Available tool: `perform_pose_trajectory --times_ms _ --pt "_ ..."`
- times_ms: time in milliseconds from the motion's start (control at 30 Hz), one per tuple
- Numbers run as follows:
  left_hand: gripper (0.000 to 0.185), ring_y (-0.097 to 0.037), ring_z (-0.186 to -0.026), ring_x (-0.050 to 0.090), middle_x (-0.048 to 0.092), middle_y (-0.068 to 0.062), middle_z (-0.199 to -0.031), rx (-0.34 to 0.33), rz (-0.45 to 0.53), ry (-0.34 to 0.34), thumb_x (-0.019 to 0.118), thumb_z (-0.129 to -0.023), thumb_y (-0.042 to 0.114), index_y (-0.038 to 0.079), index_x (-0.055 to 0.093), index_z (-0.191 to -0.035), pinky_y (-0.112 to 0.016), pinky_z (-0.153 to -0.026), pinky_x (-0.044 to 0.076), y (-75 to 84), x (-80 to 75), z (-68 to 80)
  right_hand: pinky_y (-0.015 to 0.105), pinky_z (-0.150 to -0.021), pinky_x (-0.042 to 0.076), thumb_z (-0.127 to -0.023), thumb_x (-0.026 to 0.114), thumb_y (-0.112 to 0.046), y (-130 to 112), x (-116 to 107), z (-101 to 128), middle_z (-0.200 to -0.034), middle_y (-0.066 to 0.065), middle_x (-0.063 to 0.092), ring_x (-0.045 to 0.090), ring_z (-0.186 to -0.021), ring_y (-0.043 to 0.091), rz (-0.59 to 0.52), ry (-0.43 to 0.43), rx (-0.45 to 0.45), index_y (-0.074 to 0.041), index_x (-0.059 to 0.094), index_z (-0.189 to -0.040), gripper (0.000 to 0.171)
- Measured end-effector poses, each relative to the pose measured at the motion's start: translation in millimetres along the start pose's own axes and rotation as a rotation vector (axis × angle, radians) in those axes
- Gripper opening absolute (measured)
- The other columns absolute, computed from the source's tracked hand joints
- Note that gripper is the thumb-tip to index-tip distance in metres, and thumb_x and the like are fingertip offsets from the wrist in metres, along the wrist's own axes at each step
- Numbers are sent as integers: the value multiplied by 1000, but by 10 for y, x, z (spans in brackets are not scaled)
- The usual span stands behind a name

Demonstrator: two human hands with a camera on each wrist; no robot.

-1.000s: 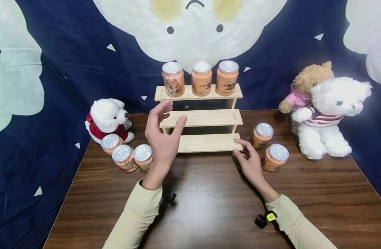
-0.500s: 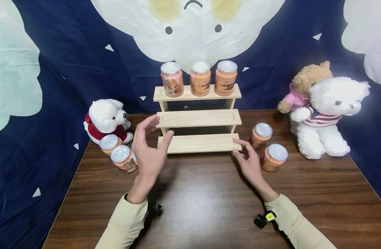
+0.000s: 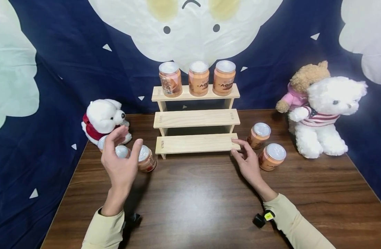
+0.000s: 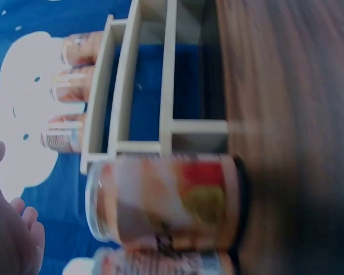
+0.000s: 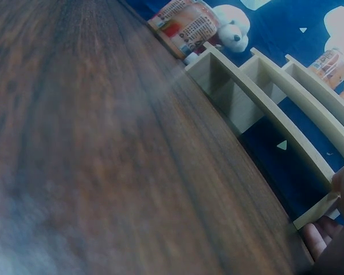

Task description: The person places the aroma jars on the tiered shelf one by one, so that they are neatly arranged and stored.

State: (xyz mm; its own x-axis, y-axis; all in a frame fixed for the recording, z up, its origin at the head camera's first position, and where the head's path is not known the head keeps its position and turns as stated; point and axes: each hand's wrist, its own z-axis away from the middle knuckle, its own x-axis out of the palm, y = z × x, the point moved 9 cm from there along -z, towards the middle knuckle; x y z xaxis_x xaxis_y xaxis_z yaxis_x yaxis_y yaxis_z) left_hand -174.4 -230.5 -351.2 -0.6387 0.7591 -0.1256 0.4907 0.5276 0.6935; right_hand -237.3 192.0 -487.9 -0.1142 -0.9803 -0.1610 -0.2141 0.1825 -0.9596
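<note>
Upper right: we see a white plush bear (image 3: pixel 328 114) with a brown bear (image 3: pixel 304 84) tucked behind it.
Left edge: a small white bear (image 3: pixel 103 119) in red.
Backdrop: our navy cloth (image 3: pixel 69 62) with pale cloud faces.

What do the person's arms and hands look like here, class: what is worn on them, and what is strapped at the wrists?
Both arms wear long pale cream sleeves, and the left hand and right hand are bare. A small black device sits at each wrist; the right one carries a yellow tag, the left one shows plain black.

free: table front (image 3: pixel 190 207), middle shelf (image 3: pixel 196 118) | blocked: left jars (image 3: pixel 146 158), right jars (image 3: pixel 271 156)
</note>
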Motion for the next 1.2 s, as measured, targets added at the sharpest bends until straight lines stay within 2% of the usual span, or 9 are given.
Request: perform_pose_trajectory --times_ms 100,267,333,400,533,667,833,1100,1200 --pt "49 -6 -116 65 75 -24 -125 -2 -63 21 90 -85 2 -7 74 -131 -24 -104 50 -69 -126 36 13 -80 54 -106 71 2 -5 11 -3 -132 24 71 69 -88 3 -5 -6 -6 0 68 -143 37" --pt "52 3 -119 60 74 -27 -125 16 -139 -11 93 -82 6 -4 77 -130 -19 -105 43 -184 -213 123 13 -79 54 -105 71 4 -23 23 -9 -134 24 71 68 -89 2 -3 -5 -15 1 68 -142 37" --pt "54 1 -122 61 75 -24 -126 16 -151 -27 94 -81 8 -1 78 -131 -18 -106 41 -238 -224 156 13 -79 54 -105 72 4 -22 28 -8 -136 23 71 68 -90 2 -1 -5 -17 1 68 -142 37" --pt "55 -7 -123 63 77 -21 -125 14 -157 -43 96 -81 12 3 79 -133 -19 -107 40 -286 -226 181 13 -79 54 -105 71 3 -22 30 -3 -137 23 71 68 -90 1 2 -6 -17 1 68 -142 37" --pt "59 -33 -128 63 77 -19 -126 34 -194 -106 95 -81 21 4 78 -135 -37 -123 35 -339 -193 221 13 -79 54 -105 71 3 -5 21 1 -136 23 71 69 -90 1 -8 -3 -8 1 69 -142 37" --pt "66 -48 -139 56 76 -22 -131 59 -245 -173 93 -79 31 2 76 -135 -65 -134 14 -370 -144 261 13 -80 54 -106 71 3 -1 7 3 -137 22 71 68 -92 1 -16 2 -12 1 69 -141 36" --pt "71 -51 -145 52 77 -22 -132 76 -277 -209 95 -75 34 0 75 -135 -70 -133 2 -381 -126 300 13 -81 54 -106 71 2 -14 6 17 -138 21 71 68 -93 1 -11 3 -14 1 69 -141 35" --pt "69 -53 -150 48 80 -23 -119 80 -335 -289 95 -76 33 0 74 -133 -75 -131 -2 -393 -71 325 13 -80 54 -105 72 2 -24 13 16 -137 21 71 68 -90 1 -21 1 -10 0 69 -141 36" --pt "70 -53 -152 47 79 -23 -122 75 -368 -327 96 -77 34 -1 74 -134 -73 -131 -4 -410 -37 327 13 -80 54 -105 72 2 -36 16 14 -138 21 71 68 -91 1 -18 0 -15 0 69 -141 35"
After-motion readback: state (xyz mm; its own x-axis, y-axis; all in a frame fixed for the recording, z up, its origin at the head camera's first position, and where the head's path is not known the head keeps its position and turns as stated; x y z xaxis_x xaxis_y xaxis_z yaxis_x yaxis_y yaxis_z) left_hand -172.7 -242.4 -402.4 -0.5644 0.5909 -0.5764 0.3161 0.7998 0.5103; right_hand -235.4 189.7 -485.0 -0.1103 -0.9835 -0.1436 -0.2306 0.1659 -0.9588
